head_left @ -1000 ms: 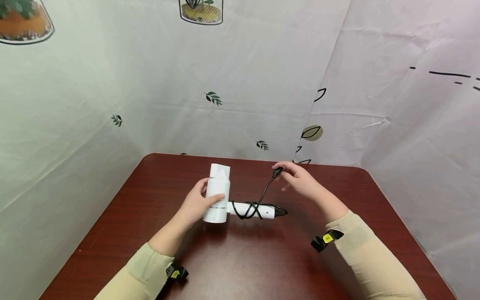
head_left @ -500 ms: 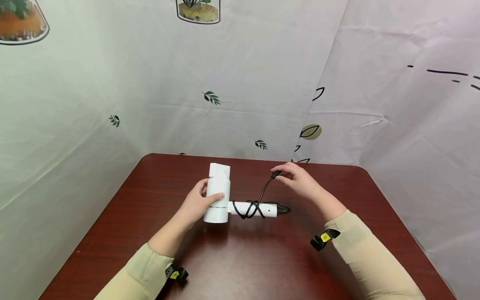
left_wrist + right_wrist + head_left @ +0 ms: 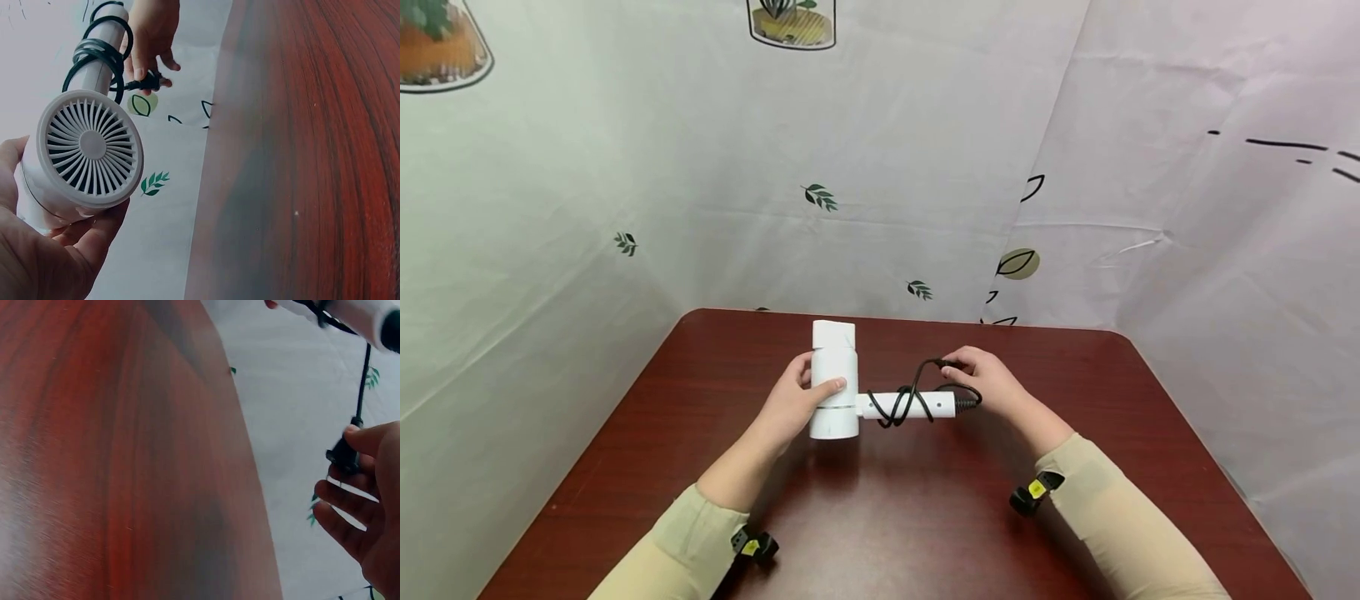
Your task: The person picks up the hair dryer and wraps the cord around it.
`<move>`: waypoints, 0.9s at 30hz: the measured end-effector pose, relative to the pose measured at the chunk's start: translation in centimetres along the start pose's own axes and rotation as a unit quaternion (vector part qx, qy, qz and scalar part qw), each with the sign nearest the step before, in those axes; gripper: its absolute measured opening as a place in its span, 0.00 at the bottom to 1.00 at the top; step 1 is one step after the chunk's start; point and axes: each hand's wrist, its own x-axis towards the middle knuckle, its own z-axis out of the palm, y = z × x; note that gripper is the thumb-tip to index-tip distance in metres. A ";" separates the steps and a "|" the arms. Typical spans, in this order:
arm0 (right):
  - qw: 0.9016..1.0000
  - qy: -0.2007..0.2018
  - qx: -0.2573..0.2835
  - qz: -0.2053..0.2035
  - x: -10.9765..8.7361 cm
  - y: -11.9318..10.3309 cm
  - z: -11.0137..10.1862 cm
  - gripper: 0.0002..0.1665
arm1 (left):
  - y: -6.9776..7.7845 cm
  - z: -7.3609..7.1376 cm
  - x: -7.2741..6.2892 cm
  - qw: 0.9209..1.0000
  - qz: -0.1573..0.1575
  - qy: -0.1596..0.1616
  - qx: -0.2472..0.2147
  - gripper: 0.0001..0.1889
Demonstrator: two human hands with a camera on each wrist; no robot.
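Observation:
A white hair dryer (image 3: 834,375) is held above the table by my left hand (image 3: 790,404), whose fingers and thumb wrap its barrel. Its round vented intake (image 3: 92,145) faces the left wrist camera. The handle (image 3: 940,405) points right, with a black cord (image 3: 897,408) wound loosely around it. My right hand (image 3: 988,381) pinches the black plug (image 3: 345,454) at the cord's end between thumb and index finger, while its other fingers are spread in the right wrist view. A stretch of cord runs from the plug back to the handle.
The reddish-brown wooden table (image 3: 880,517) spreads beneath both hands. Pale cloth walls (image 3: 880,167) printed with leaves enclose its far side and both flanks. A black camera is strapped at each wrist.
My right hand has come down and nearer with the plug, so the held cord now bends over in a curve. My left hand has raised the hair dryer slightly in the head view.

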 end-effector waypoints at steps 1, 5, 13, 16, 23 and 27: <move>1.000 0.007 0.001 0.005 -0.1 0.0 0.2 0.13 | 0.0 0.0 0.0 1.000 0.000 0.005 -0.001 0.36; 0.998 0.055 -0.010 0.023 -0.4 0.0 0.7 0.15 | 0.0 0.0 0.1 1.000 0.002 0.026 -0.006 0.37; 0.986 0.159 -0.024 0.047 -1.4 -0.7 0.5 0.16 | 0.0 0.1 0.3 0.999 -0.006 0.041 -0.006 0.38; 0.979 0.201 -0.012 0.039 -1.7 -0.8 0.4 0.16 | 0.0 0.1 0.3 0.999 -0.015 0.048 -0.006 0.39; 0.984 0.167 -0.004 0.053 -1.7 -0.3 0.8 0.14 | 0.0 0.0 0.1 0.998 -0.011 0.061 -0.009 0.38; 0.989 0.107 0.030 0.096 -1.6 0.0 1.6 0.13 | 0.2 0.0 0.1 0.998 0.001 0.064 -0.017 0.39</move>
